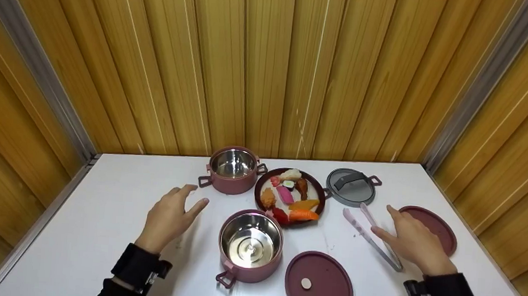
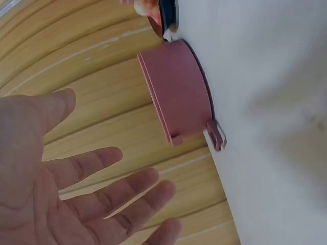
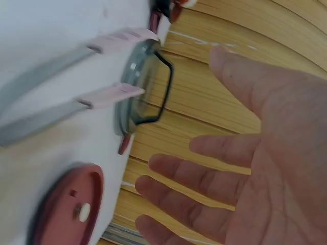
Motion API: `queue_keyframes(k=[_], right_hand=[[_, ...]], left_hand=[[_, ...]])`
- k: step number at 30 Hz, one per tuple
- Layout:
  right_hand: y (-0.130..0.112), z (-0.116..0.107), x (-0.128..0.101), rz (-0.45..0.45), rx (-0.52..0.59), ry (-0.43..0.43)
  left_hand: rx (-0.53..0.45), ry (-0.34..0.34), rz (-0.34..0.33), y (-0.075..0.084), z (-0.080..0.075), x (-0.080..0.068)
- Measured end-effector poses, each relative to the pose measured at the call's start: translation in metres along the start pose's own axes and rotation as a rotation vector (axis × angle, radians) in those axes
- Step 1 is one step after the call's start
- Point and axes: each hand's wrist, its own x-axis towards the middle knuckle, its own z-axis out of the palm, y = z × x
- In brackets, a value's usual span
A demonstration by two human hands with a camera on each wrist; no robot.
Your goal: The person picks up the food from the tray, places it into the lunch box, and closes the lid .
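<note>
My left hand (image 1: 169,219) is held over the table with fingers spread and nothing in it. Nearest to it are a small pink pot (image 1: 232,185) at the back and a larger pink pot (image 1: 250,273) in front, both lidless with shiny steel insides. My right hand (image 1: 413,239), likewise spread and holding nothing, hovers beside the tongs (image 1: 380,250), which have grey arms and pale pink tips. A dark red round lid (image 1: 436,227) lies partly behind that hand. In the right wrist view the tongs (image 3: 46,69) and the lid (image 3: 71,214) appear left of the fingers.
A dark red pan (image 1: 258,195) at the middle back bears toy sushi and a drumstick (image 1: 302,188). To its right sits a grey lid with a black handle (image 1: 353,186). Another dark red lid (image 1: 328,287) lies at the front. Wood-patterned walls (image 1: 264,73) enclose the white table (image 1: 116,202).
</note>
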Motion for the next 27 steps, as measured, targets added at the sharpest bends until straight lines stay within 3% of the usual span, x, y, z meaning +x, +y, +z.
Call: queue_keyframes(k=[8,14,19,27], right_hand=[[-0.002,0.032,0.003,0.082,0.015,0.071],[0.002,0.041,0.004,0.108,0.03,0.051],[0.003,0.045,0.007,0.103,0.03,0.041],[0.002,0.05,0.011,0.062,0.022,0.054]], left_hand=[[-0.231,-0.097,0.002,0.012,0.023,-0.027],[-0.344,-0.179,0.004,0.017,0.034,-0.044],[-0.39,-0.224,0.028,0.02,0.04,-0.057],[-0.394,-0.24,0.059,0.023,0.045,-0.072]])
